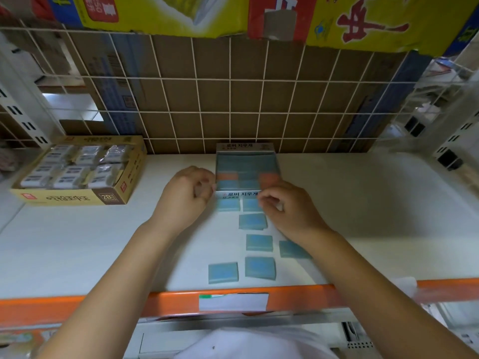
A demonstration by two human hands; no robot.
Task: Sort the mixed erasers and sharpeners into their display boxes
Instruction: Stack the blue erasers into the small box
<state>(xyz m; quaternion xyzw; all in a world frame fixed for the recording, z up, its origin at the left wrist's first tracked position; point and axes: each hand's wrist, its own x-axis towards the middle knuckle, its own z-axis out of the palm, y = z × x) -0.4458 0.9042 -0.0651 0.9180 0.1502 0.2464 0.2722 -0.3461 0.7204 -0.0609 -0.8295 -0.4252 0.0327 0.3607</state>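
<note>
At the display box (247,168) front lip, our left hand (185,196) and right hand (285,207) curl, grip unclear; we should lift blue erasers (252,221) singly, laying them flat.

The left hand (185,196) and right hand (283,206) are motion-blurred at the fingertips, so whether either pinches anything cannot be told. The right fingers cover part of one blue eraser (251,204) and the display box (247,172) label's end. Behind the fingers, the box's contents are hazy. A wrist hides another blue eraser's (291,248) corner.
</note>
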